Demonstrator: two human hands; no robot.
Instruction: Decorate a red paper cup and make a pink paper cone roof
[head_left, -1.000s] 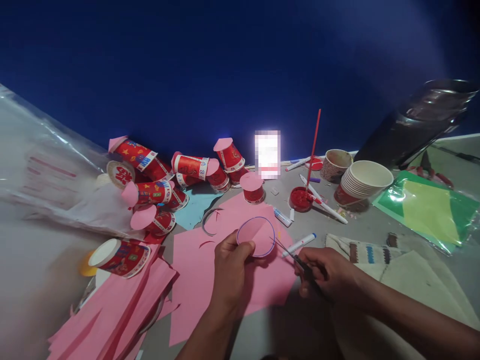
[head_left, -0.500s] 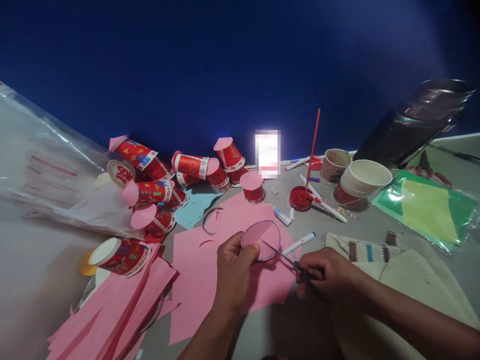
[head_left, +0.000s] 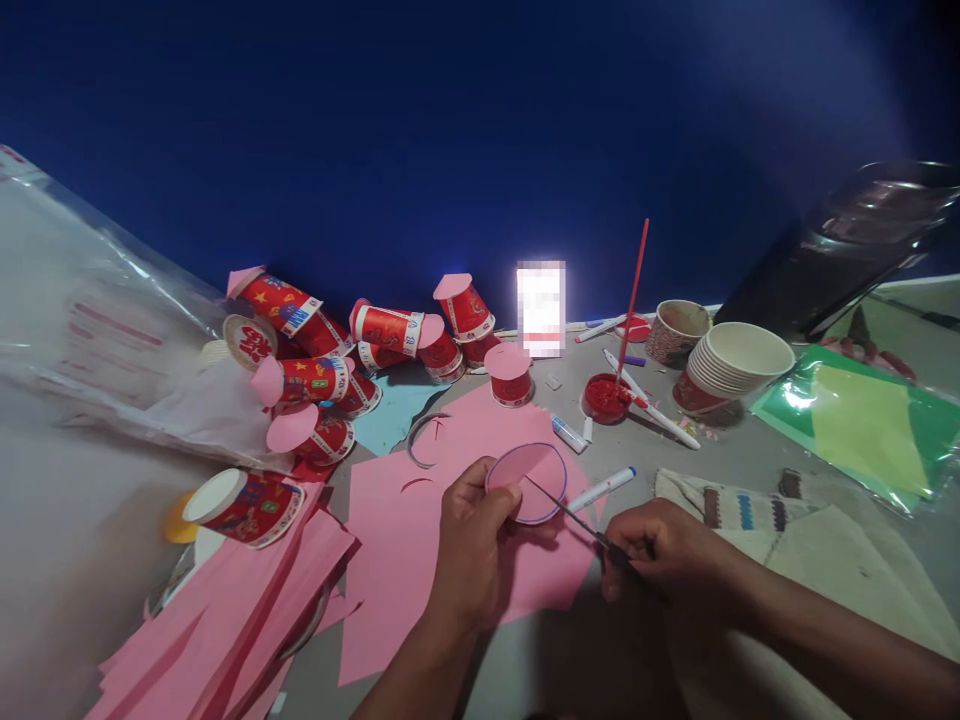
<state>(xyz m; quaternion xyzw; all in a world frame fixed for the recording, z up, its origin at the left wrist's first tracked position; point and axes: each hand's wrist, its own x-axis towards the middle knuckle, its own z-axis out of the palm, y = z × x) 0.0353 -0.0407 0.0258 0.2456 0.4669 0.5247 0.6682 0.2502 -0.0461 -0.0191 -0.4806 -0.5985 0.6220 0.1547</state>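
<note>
Now, at the clock's centre is the pink paper disc, outlined in blue and held over the pink sheet, with the left hand pinching it at its 8 o'clock edge. Between 3 and 4 o'clock it's the right hand, grip closed round the scissors by the handles, blades pointing at the disc's middle! Looks like the step is a cut inward from the rim, though whether the blades are parted I can't tell. The next move seems to call for a steady left pinch and blade tips kept clear of that thumb.

Out on the grey bench: red cups piled at 10, some wearing pink caps; a blue-capped marker at 3; a red pot and stacked paper cups towards 2; pink strips between 8 and 9. A dark blue wall fills 12.
</note>
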